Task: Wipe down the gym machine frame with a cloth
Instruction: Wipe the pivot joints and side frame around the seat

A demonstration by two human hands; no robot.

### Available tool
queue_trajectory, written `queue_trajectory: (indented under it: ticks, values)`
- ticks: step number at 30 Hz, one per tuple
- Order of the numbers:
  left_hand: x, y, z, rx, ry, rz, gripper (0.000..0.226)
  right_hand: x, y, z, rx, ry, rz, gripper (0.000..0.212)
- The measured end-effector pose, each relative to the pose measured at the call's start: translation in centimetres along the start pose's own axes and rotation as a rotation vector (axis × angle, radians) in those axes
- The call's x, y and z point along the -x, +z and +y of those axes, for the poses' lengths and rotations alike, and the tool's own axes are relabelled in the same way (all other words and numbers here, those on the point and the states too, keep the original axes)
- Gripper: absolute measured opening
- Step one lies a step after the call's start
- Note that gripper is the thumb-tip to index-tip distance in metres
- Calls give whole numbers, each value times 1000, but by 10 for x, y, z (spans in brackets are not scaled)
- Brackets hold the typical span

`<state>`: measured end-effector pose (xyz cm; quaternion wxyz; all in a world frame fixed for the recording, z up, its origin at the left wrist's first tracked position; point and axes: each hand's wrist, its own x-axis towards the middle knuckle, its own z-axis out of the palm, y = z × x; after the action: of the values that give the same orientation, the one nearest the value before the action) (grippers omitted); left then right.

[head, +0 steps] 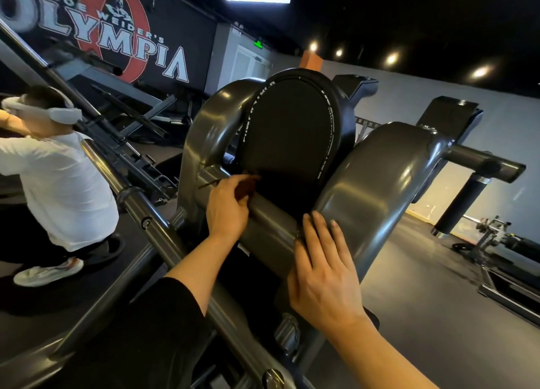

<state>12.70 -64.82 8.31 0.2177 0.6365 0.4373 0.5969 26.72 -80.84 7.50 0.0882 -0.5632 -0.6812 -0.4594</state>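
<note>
Here the left hand (228,207) pinches a small dark reddish cloth (244,188) and holds it against the grey crossbar (268,222) of the machine frame (388,184), just under the black oval pad (287,137). The right hand (324,274) holds nothing; its fingers lie straight and flat on the near edge of the right frame arm, it seems for support.

The cloth is small and mostly hidden behind the fingers, so I cannot tell how much of it touches the metal. One risk, in my judgement, is that it bunches up or slips from the pinch when the hand slides along the round bar, because the surface is smooth and curved. Another risk is that the knuckles knock the lower rim of the pad, which stands very close above the hand. The narrow corner on the left, where the crossbar meets the left frame arm (210,131), can also catch the cloth.

For moving, the crossbar runs free between the two hands, so a stroke to the right and nearer has open room until it reaches the right hand. To the far left a long chrome bar (122,184) slants beside the frame, and a person in a white shirt (58,190) stands beyond it, well apart. The floor (423,272) on the right is open.
</note>
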Motion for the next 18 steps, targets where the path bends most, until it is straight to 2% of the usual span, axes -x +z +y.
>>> queue_trajectory:
  ticks: [7, 10, 12, 16, 18]
  values:
    - [55, 13, 33, -27, 226, -113, 48, -1, -6, 4, -101, -17, 4, 51]
    - [105, 11, 45, 44, 208, -81, 47, 8, -11, 1, -400, 15, 87, 41]
    - [140, 8, 46, 203, 45, -56, 43, 32, -14, -12, -693, 164, 104, 41]
    - [189, 9, 50, 628, -400, -118, 19, 83, -30, -51, -1153, 629, 38, 50]
    - [200, 13, 56, 731, -509, -186, 18, 94, -33, -56, -1321, 766, 12, 59]
